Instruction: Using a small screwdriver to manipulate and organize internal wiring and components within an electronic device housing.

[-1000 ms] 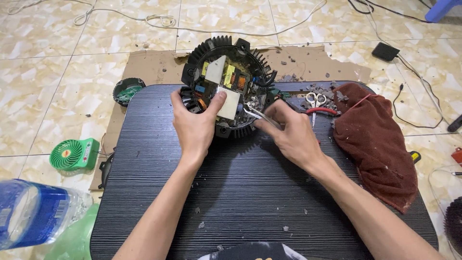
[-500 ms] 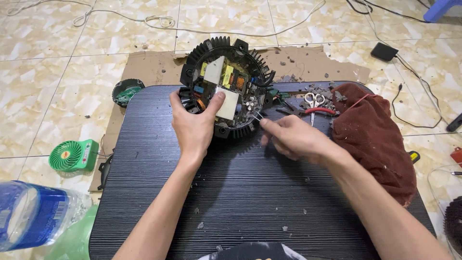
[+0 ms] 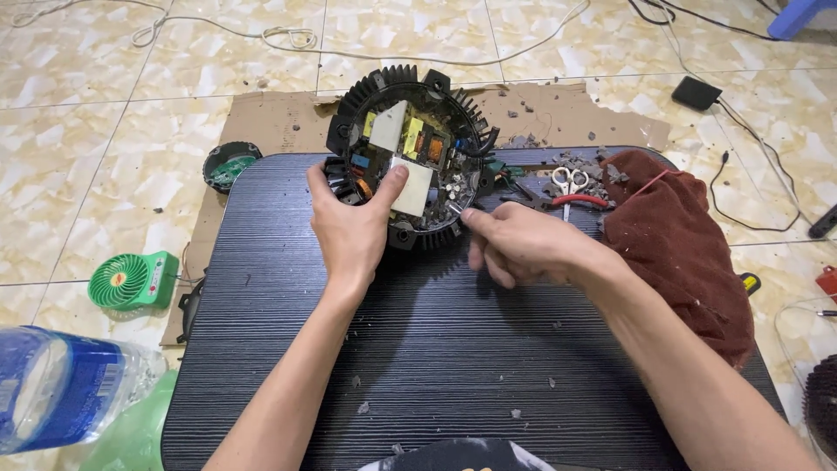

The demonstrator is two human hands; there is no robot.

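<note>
While the left hand (image 3: pixel 349 228) is gripping the round, black, finned housing (image 3: pixel 410 157), its circuit board exposed, the right hand (image 3: pixel 514 247) is pinching a small metal tool (image 3: pixel 455 208) against it.

Black ribbed tabletop (image 3: pixel 418 349), low on tiled floor (image 3: pixel 131 113). On top: round finned housing (image 3: pixel 405 153) w/ open circuit board, dark red cloth (image 3: pixel 680 235) at right edge, scissors (image 3: pixel 568 183) amid grey debris nr back, crumbs scattered. On floor: cardboard sheet (image 3: pixel 270 118) under tabletop, green mini fan (image 3: pixel 131 281), plastic bottle (image 3: pixel 61 392), cables, black adapter (image 3: pixel 696 92).
</note>
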